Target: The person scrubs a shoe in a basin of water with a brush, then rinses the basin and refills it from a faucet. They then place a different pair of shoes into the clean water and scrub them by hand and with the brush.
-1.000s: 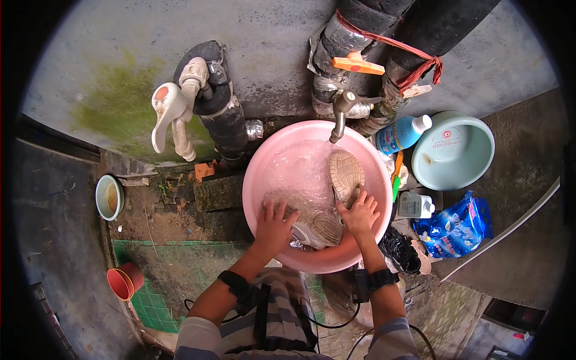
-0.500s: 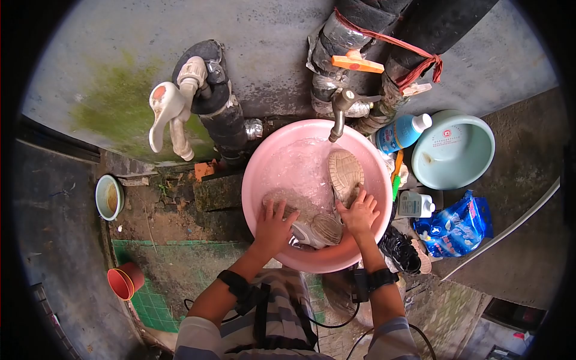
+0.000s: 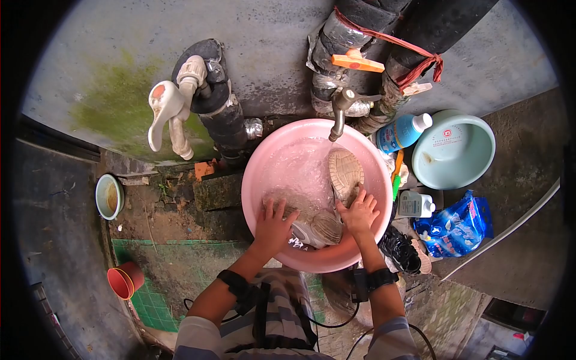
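A pink basin (image 3: 254,157) of water holds a pair of shoes. One shoe (image 3: 346,172) lies on the right with its patterned tan sole up. The other shoe (image 3: 316,230) lies across the lower part, its upper half under water. My left hand (image 3: 273,231) is spread, palm down, over the left end of this lower shoe. My right hand (image 3: 360,215) touches the lower end of the right shoe, fingers apart. Neither hand is wrapped round anything. Above the basin a metal tap (image 3: 342,110) points down, with water apparently running from it.
On the right stand a blue bottle (image 3: 397,134), a pale green basin (image 3: 427,163), a small white bottle (image 3: 414,204), a blue detergent bag (image 3: 459,227) and a black shoe (image 3: 401,252). A white-handled tap (image 3: 166,111) sticks out at left. Red pots (image 3: 127,279) stand lower left.
Both hands and both shoes stay practically in place. Only the ripples and bubbles on the water differ.
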Demonstrator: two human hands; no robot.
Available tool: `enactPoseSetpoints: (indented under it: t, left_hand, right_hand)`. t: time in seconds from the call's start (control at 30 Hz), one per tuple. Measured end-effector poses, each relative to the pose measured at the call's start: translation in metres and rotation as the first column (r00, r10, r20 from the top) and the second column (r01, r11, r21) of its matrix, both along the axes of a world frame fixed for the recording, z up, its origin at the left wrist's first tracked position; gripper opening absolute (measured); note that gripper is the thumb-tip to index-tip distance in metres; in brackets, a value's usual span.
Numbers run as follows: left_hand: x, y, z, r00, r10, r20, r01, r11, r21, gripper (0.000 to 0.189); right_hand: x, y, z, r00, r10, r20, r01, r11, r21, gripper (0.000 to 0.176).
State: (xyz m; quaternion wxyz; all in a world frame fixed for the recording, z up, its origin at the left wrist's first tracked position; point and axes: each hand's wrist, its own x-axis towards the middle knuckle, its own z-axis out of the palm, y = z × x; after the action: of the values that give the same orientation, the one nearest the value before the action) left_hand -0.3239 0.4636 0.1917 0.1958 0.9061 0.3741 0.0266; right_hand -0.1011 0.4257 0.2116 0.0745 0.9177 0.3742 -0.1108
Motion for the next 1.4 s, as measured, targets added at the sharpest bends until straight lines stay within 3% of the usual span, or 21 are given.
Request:
enactPoseSetpoints:
  t: [0.6,0.77,1.4]
  left_hand:
    - [0.0010,-0.0012,-0.0035,0.999,0.022,0.029,-0.022,1.000,0.017,0.051]
    - [0.0015,-0.0003,0.0020,0.997,0.006,-0.071,-0.006,1.000,-0.010,0.052]
    - [0.0029,0.0004,0.0050,0.996,0.009,-0.090,-0.014,0.998,-0.060,0.053]
  right_hand:
    - [-0.0002,-0.0002,-0.0001,1.000,-0.001,-0.015,0.001,1.000,0.011,0.088]
    - [0.0000,-0.0001,-0.0012,1.000,-0.004,-0.020,0.004,1.000,-0.005,0.089]
    - [-0.0005,-0.0007,-0.0033,1.000,0.009,-0.018,-0.009,1.000,-0.001,0.088]
